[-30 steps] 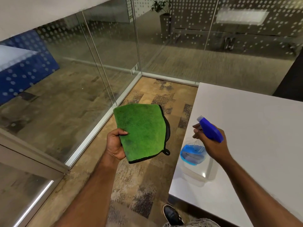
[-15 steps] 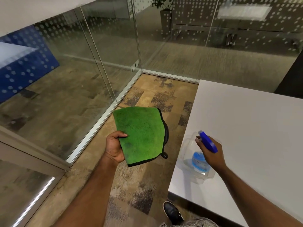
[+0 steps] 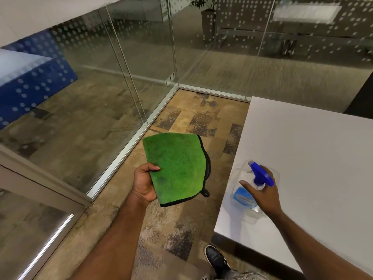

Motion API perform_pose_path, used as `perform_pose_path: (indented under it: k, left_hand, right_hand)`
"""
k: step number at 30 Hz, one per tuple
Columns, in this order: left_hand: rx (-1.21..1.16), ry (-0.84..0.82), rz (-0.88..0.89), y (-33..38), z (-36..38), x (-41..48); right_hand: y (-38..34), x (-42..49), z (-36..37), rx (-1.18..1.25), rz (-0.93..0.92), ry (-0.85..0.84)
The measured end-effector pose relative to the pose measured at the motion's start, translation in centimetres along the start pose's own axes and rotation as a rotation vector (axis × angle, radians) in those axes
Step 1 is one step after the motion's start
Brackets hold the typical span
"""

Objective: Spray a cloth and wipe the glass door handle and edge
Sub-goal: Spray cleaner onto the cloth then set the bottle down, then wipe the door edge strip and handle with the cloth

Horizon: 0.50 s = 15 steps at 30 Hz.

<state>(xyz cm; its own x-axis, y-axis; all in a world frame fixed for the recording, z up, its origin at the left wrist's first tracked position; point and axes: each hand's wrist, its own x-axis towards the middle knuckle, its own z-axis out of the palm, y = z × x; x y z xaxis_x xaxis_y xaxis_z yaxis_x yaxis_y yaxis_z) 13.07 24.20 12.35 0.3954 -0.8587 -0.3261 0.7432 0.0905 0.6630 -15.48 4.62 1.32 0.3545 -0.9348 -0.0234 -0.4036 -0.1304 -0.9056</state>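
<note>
Glass partitions (image 3: 141, 63) dotted with frosted spots wrap the corner of this office, patchy carpet below, and a white desk (image 3: 314, 158) comes in from the right. On the desk's near left corner stands the spray bottle (image 3: 245, 196), clear plastic with blue liquid low inside and a blue trigger head on top. The right hand (image 3: 262, 194) is around its neck, fingers spread loosely rather than clamped, so whether it has let go I cannot tell. Over the carpet, just beside the desk's left edge, the left hand (image 3: 144, 183) pinches the green cloth (image 3: 177, 169) at its lower left edge, thumb on top, fingers closed underneath. That cloth looks soft, light and floppy, a plush microfibre with a black trim and a small loop at the bottom corner; bunching it in the palm should give a firmer pad for rubbing a handle. No door handle shows from here. The bottle looks light and a little slippery; the neck is the sensible place to hold it.
</note>
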Motion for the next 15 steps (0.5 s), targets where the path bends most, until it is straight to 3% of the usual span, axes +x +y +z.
perform_pose_path:
  k: [4, 6, 15]
  left_hand:
    - [-0.034, 0.053, -0.005, 0.3, -1.2, -0.7]
    - [-0.041, 0.029, 0.0, 0.4, -1.8, -1.3]
    - [-0.044, 0.076, -0.012, 1.7, -5.7, -5.8]
  right_hand:
    - [0.9, -4.3, 0.5, -0.146, 0.065, 0.274]
    - [1.1, -7.1, 1.2, -0.188, -0.02, 0.318]
    - [-6.6, -9.3, 10.5, 0.01, -0.246, -0.029]
